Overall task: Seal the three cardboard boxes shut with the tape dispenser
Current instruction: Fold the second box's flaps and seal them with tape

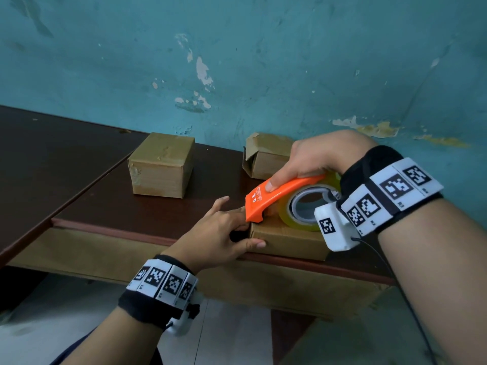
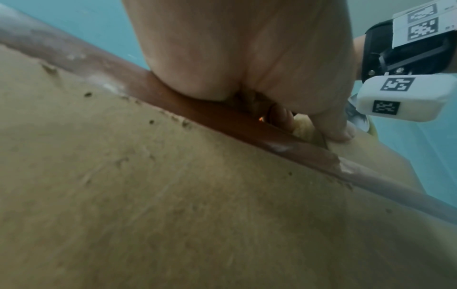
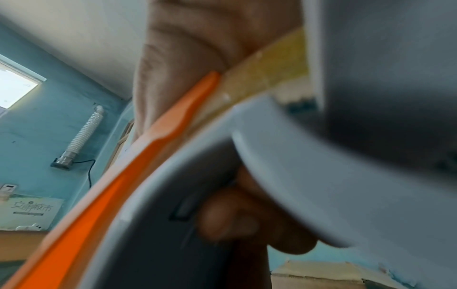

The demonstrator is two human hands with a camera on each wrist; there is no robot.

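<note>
Right hand [image 1: 313,156] clamped on dispenser [image 1: 274,198], atop box [image 1: 287,241] at table [image 1: 92,185] front edge. Left hand [image 1: 218,233] pinching that box's left end, thumb on front.

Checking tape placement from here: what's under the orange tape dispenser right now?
The near cardboard box sits under the tape dispenser, steadied by the left hand. The right hand holds the dispenser. The box's top seam and any laid tape are covered.
</note>
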